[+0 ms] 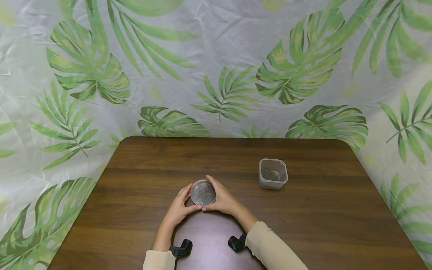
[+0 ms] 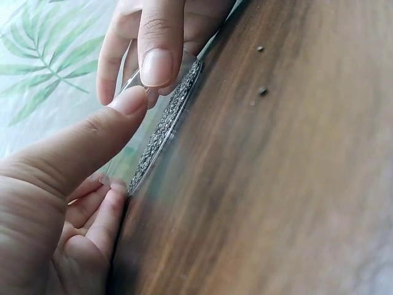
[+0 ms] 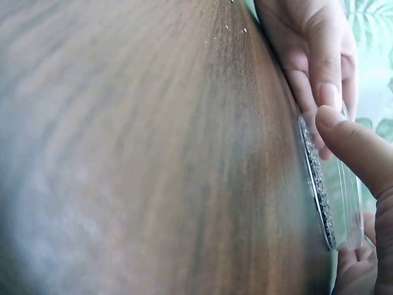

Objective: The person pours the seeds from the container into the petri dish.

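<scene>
A round clear plastic container (image 1: 203, 192) stands low over the table in front of me, with a layer of small dark grey grains (image 2: 161, 132) at its bottom. My left hand (image 1: 179, 209) grips its left side, fingers curled along the wall. From the right, my right hand (image 1: 223, 198) holds the opposite side, its fingers reaching around the far edge. Both thumbs meet at the near rim, tip to tip, as the left wrist view shows. In the right wrist view the container's clear wall (image 3: 349, 196) rises above the grains.
A square clear plastic tub (image 1: 272, 185) with some similar grains stands farther back to the right on the brown wooden table (image 1: 320, 210). A few stray grains (image 2: 263, 91) lie on the tabletop. Behind the table hangs a leaf-patterned cloth (image 1: 229, 48).
</scene>
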`<move>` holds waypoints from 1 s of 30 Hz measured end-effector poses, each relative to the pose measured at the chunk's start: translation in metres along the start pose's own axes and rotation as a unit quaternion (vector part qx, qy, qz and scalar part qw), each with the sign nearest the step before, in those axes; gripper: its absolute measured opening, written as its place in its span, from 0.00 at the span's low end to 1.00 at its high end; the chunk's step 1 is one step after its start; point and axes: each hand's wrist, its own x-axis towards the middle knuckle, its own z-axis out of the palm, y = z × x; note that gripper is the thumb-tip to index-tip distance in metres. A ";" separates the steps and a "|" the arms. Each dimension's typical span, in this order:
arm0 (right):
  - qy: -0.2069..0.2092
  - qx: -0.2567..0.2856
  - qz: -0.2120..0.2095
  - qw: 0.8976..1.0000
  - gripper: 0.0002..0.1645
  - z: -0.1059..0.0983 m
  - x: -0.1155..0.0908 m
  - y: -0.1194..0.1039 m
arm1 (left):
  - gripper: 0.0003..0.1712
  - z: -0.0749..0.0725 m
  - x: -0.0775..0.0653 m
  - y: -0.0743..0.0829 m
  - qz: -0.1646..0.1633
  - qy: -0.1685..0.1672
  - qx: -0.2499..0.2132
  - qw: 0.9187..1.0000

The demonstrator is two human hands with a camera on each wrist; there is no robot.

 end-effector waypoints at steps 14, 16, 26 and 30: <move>-0.014 0.000 0.011 1.000 0.66 -0.001 0.001 -0.005 | 0.47 -0.001 -0.001 0.005 0.029 0.000 0.039 0.999; -0.014 0.001 0.010 1.000 0.66 -0.001 0.001 -0.005 | 0.47 -0.001 -0.001 0.005 0.032 0.000 0.044 0.999; 0.004 0.003 0.012 1.000 0.55 -0.007 -0.003 -0.005 | 0.50 0.004 0.005 -0.023 0.027 0.015 0.060 0.998; 0.020 -0.003 0.017 1.000 0.48 -0.014 -0.004 -0.007 | 0.51 0.004 0.007 -0.031 0.016 0.018 0.069 0.997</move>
